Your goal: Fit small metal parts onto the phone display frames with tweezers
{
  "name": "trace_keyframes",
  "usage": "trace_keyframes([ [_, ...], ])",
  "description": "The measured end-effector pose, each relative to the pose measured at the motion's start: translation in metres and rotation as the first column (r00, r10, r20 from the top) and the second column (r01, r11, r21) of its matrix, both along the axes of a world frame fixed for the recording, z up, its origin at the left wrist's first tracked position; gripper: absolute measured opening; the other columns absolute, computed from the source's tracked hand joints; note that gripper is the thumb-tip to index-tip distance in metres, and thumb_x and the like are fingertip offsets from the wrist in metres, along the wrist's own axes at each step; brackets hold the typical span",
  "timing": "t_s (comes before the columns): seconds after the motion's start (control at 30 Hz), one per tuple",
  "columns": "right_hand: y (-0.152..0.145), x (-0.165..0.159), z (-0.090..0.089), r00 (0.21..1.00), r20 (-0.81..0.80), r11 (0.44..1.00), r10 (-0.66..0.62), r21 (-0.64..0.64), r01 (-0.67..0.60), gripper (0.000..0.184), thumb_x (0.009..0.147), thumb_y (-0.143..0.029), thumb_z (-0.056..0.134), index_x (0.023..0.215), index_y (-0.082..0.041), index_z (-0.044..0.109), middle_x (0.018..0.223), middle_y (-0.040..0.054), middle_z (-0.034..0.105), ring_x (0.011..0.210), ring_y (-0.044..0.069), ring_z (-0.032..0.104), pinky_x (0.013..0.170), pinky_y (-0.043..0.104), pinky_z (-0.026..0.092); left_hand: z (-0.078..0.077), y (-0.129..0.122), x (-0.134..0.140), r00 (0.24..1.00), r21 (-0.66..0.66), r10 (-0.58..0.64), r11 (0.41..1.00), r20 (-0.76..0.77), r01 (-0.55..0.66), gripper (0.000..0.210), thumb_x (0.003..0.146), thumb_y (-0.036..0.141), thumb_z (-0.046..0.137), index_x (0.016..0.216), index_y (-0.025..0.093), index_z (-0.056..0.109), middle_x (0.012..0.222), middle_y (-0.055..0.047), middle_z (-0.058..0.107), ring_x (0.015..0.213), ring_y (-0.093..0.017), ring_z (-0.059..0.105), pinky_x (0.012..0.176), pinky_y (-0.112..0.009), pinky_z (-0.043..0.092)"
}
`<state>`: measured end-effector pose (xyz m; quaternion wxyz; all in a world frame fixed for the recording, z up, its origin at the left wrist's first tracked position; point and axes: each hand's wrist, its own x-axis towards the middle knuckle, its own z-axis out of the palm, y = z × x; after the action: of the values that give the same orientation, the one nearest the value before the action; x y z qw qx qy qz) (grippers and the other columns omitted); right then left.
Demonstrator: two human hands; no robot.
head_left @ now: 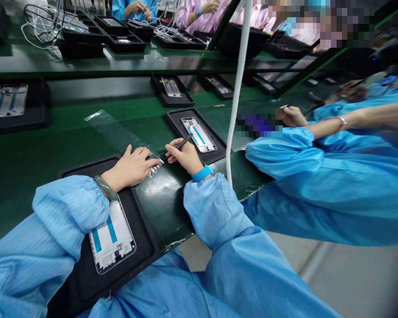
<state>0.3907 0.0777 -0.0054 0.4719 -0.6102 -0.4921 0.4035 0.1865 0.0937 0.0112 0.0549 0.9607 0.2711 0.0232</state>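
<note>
My left hand (129,168) lies flat with its fingers spread, pressing a clear plastic strip (111,129) onto the green bench. Small pale pieces (156,168) sit at the strip's near end, by my fingertips. In my right hand (185,155) is a pair of black tweezers (181,145), pinched between thumb and fingers, its tip close to those pieces. Whether the tip grips one, I cannot make out. Under my left wrist a phone frame (124,229) with blue strips rests in a black tray (142,225), partly hidden by my sleeve.
Another black tray (220,152) with a phone frame (199,134) lies beyond my right hand. A white cable (238,88) hangs down to its right. A co-worker's blue sleeve (285,150) is close on the right. More trays (46,104) and bundled cables stand farther back.
</note>
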Motion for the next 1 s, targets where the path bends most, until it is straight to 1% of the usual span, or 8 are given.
trace_keyframes([
  [0.13,0.001,0.0,-0.003,0.998,0.055,0.999,0.032,-0.004,-0.031,0.026,0.074,-0.039,0.066,0.078,-0.017,0.052,0.058,-0.002,0.061,0.043,0.008,0.057,0.041,0.019,0.051,0.0,0.0,0.0,1.0,0.006,0.001,1.0,0.0,-0.001,0.037,0.093,0.031,0.034,0.128,0.03,0.047,0.126,-0.011,0.049,0.121,-0.028,0.041,0.099,-0.059,0.03],
  [0.43,0.005,-0.003,0.0,1.0,0.02,0.998,0.019,-0.055,-0.018,0.02,0.074,-0.031,0.066,0.077,-0.015,0.054,0.055,-0.0021,0.061,0.041,0.008,0.057,0.039,0.018,0.051,-0.001,0.0,0.0,1.0,0.004,-0.006,1.0,0.0,0.006,0.037,0.092,0.031,0.038,0.128,0.031,0.048,0.126,-0.011,0.049,0.121,-0.029,0.04,0.099,-0.061,0.03],
  [0.53,0.007,-0.006,0.003,0.998,-0.067,0.995,0.016,-0.098,-0.023,0.015,0.074,-0.024,0.066,0.077,-0.015,0.054,0.054,-0.0019,0.061,0.04,0.009,0.057,0.038,0.018,0.051,-0.001,0.0,0.0,1.0,-0.003,-0.006,1.0,0.015,0.006,0.036,0.092,0.029,0.04,0.126,0.031,0.049,0.125,-0.011,0.05,0.122,-0.03,0.039,0.098,-0.062,0.03],
  [0.67,0.009,-0.009,0.008,0.964,-0.26,0.985,-0.061,-0.173,0.015,0.011,0.075,-0.019,0.064,0.077,-0.015,0.054,0.054,-0.0012,0.063,0.038,0.007,0.056,0.038,0.016,0.05,-0.003,0.0,0.001,0.998,-0.035,-0.008,0.999,0.059,0.01,0.033,0.091,0.028,0.043,0.122,0.031,0.053,0.124,-0.01,0.051,0.123,-0.03,0.039,0.098,-0.064,0.028],
  [0.77,0.009,-0.011,0.015,0.945,-0.308,0.985,-0.112,-0.16,0.065,0.007,0.079,-0.019,0.059,0.081,-0.015,0.054,0.056,-0.0024,0.063,0.039,0.005,0.055,0.041,0.014,0.05,-0.004,-0.001,0.001,0.989,-0.092,0.006,0.996,0.146,0.007,0.029,0.089,0.027,0.047,0.117,0.029,0.057,0.122,-0.009,0.054,0.123,-0.03,0.04,0.101,-0.065,0.021],
  [0.87,0.006,-0.018,0.023,0.899,-0.418,0.991,-0.128,-0.091,0.099,0.01,0.08,-0.022,0.06,0.085,-0.017,0.053,0.057,-0.0034,0.064,0.042,0.005,0.056,0.044,0.014,0.051,0.001,-0.001,-0.001,0.952,-0.188,0.09,0.982,0.293,-0.035,0.027,0.088,0.032,0.049,0.113,0.025,0.058,0.117,-0.007,0.057,0.118,-0.026,0.046,0.105,-0.057,0.022],
  [0.93,0.004,-0.027,0.029,0.866,-0.491,0.995,-0.095,-0.031,0.091,0.018,0.077,-0.027,0.065,0.086,-0.017,0.052,0.059,-0.0035,0.064,0.044,0.005,0.058,0.045,0.014,0.052,0.008,-0.002,-0.003,0.902,-0.259,0.191,0.961,0.386,-0.093,0.031,0.089,0.039,0.046,0.112,0.02,0.057,0.113,-0.007,0.06,0.108,-0.022,0.053,0.101,-0.045,0.035],
  [1.0,0.002,-0.041,0.034,0.85,-0.525,0.998,-0.043,0.021,0.063,0.026,0.074,-0.032,0.069,0.087,-0.018,0.052,0.061,-0.004,0.065,0.046,0.006,0.06,0.046,0.014,0.052,0.017,-0.002,-0.008,0.838,-0.336,0.304,0.929,0.452,-0.156,0.035,0.09,0.043,0.039,0.106,0.017,0.057,0.104,-0.006,0.063,0.094,-0.018,0.058,0.086,-0.033,0.046],
])
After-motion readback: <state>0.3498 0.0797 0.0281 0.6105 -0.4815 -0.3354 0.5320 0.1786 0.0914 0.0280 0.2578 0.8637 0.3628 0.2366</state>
